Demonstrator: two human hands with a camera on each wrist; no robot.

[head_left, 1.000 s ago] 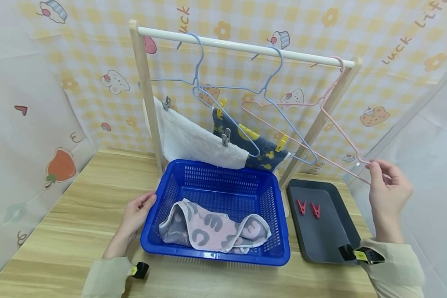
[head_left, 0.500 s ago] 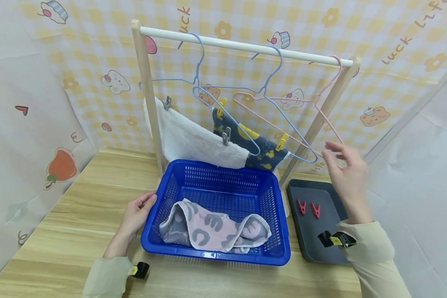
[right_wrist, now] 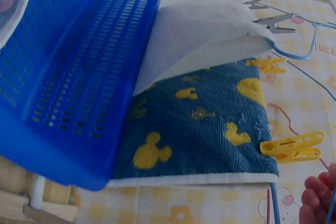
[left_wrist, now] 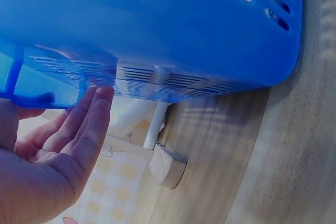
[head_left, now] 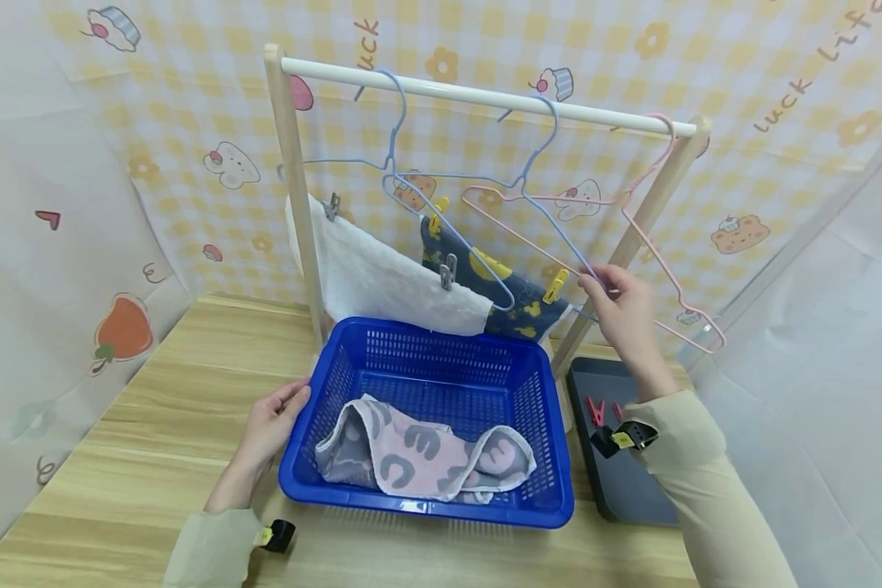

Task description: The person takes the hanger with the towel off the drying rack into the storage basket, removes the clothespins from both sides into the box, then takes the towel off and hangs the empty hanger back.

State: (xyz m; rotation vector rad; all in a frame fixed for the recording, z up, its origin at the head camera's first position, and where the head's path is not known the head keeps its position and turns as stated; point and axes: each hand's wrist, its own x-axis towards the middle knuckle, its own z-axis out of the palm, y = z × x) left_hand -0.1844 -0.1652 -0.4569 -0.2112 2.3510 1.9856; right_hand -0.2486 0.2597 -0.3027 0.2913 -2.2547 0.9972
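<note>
1. Across the back stands one rack (head_left: 285, 122).
2. One basket (head_left: 419, 508) sits before it, long axis crosswise, left hand (head_left: 272, 418) pinching its left rim.
3. Three hangers (head_left: 625, 197) on the rack, one pink, two blue; right hand (head_left: 627, 314), nearer, grasps the middle blue hanger's (head_left: 523, 181) down-sloping arm.
4. Three cloths (head_left: 397, 269): two clipped, one basketed.
5. Clips (head_left: 555, 287): two each grey, yellow, red.

The checked backdrop (head_left: 478, 49) reads "luck" (head_left: 782, 104) and "life" (head_left: 856, 30).

Basket (left_wrist: 173, 30): blue, slotted, on the bench (left_wrist: 220, 135)
Left hand (left_wrist: 58, 169): holding the basket's edge
Wooden foot (left_wrist: 167, 167): standing near the basket
</note>
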